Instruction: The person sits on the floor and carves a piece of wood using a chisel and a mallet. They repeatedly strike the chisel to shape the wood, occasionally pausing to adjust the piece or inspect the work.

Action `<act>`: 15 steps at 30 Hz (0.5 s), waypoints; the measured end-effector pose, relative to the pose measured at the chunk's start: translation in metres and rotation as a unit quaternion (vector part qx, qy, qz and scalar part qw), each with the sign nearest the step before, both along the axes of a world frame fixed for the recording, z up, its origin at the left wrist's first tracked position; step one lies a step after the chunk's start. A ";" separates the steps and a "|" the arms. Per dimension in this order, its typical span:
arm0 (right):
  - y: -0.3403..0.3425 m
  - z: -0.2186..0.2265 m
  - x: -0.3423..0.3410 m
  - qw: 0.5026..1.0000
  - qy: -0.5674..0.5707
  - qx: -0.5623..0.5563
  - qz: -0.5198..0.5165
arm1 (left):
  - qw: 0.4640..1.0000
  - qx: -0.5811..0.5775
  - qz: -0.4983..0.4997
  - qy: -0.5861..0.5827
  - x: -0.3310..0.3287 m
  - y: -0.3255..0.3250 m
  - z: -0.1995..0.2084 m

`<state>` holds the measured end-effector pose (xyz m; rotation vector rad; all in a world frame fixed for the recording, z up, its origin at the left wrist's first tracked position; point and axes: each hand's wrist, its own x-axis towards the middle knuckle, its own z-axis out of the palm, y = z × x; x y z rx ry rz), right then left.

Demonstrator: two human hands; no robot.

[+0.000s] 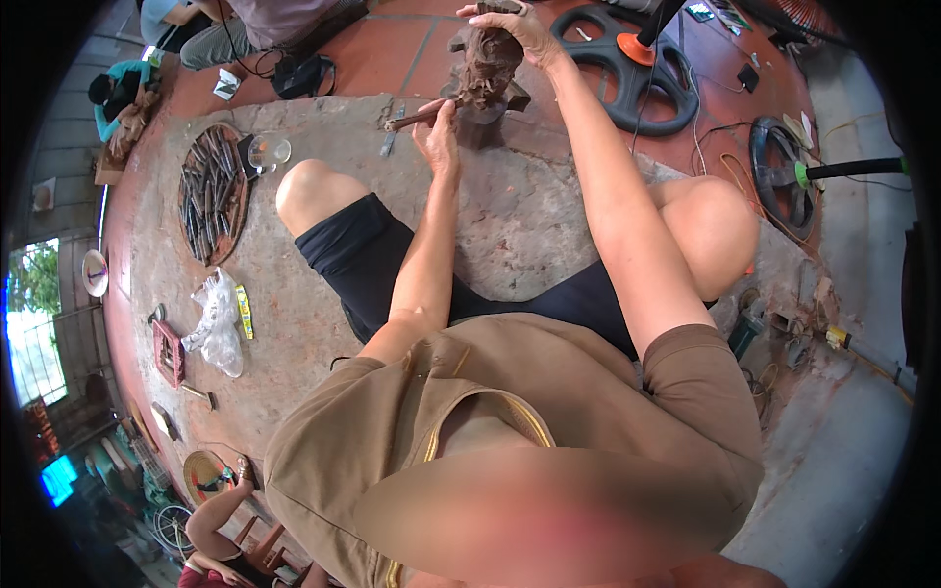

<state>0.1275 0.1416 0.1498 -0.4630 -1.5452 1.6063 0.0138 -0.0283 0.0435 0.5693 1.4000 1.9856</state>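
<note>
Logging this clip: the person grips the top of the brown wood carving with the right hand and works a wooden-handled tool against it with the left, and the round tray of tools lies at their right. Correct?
Not quite. The head view shows the round tray of tools at the person's left, not right. The rest stands: right hand grips the top of the carving, left hand works the wooden-handled tool.

Worn on the head, looking steeply down over chest and knees; floor (529,216) close below, carving (487,64) at twelve o'clock, bent fisheye rim.
</note>
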 end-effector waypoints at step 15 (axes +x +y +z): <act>0.018 -0.005 0.031 0.998 -0.003 0.006 0.062 | 1.000 -0.004 -0.019 -0.012 0.008 0.006 0.008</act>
